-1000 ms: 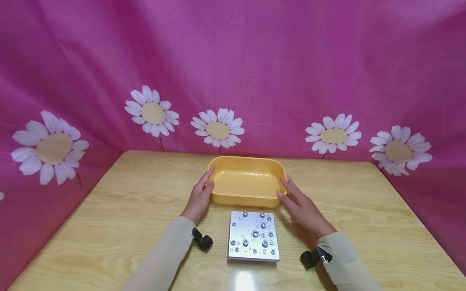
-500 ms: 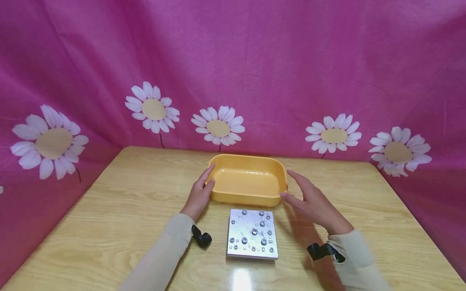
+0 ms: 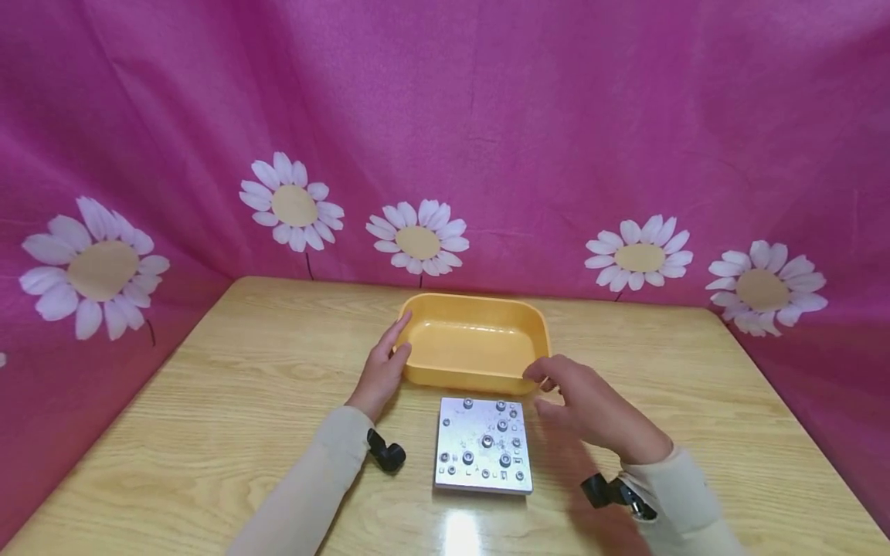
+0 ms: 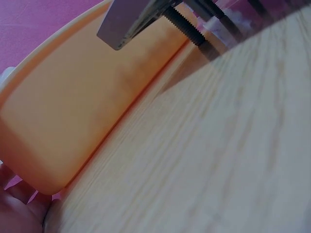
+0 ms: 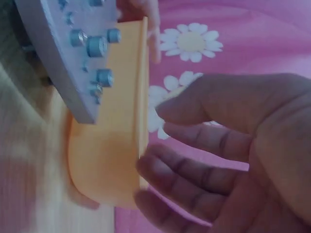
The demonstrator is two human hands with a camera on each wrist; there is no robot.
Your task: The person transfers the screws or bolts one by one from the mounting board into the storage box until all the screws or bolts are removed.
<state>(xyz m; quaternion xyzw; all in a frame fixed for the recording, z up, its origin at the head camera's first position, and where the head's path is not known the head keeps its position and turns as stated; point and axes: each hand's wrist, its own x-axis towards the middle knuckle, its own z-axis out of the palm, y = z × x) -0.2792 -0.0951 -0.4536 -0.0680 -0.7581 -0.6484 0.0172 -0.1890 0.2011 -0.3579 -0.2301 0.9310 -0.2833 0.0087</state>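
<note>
An orange-yellow plastic tray with rounded corners stands on the table, with nothing seen inside. At its left end lies my left hand, fingers stretched along the side wall and thumb against the near corner. My right hand is at the tray's right front corner, fingertips overlapping the rim in the head view and loosely bent, gripping nothing. In front of the tray is a square metal plate with several socket-head bolts in its top. Threaded ends stick out beneath it, holding it above the table.
The wooden table runs back to a pink cloth printed with white daisies, which also hangs at both sides. A small black camera is strapped to the left wrist, another camera to the right.
My right hand has left the tray's right end, drawn back to the right, and then lowered to the front corner with its fingers bending. The left hand and tray have stayed in place.
</note>
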